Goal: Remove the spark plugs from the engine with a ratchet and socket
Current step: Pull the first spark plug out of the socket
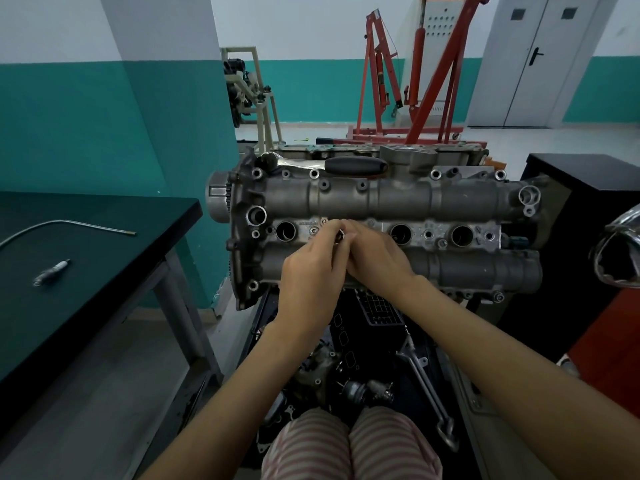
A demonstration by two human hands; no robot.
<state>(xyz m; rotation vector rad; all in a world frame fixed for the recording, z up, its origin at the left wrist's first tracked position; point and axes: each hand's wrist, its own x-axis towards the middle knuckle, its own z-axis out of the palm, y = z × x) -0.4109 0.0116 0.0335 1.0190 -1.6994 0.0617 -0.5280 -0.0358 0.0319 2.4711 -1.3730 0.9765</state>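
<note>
Engine (398, 199) sits on its stand in the middle of a workshop, its grey cam cover facing up and a row of open plug wells running across the middle. Behind it, white walls carry a teal lower band, with a grey double door (540, 60) at the far right and a pale tiled floor (554, 140). A red hoist (412, 77) stands on that floor beyond the engine, and a beige frame (256, 95) stands left of it. A dark green worktop (114, 258) on grey legs fills the left side. A black cabinet (588, 181) stands at the right. The ratchet (332, 164), black-handled, lies along the engine's far edge. A thin bent tube (62, 225) rests on the worktop, and nearer the viewer a spark plug (52, 272) lies apart from it. Both hands meet over the second well: the left hand (311, 268) and right hand (377, 261) have fingers curled together round a small shiny socket (340, 234), pinching it at the well's mouth.
</note>
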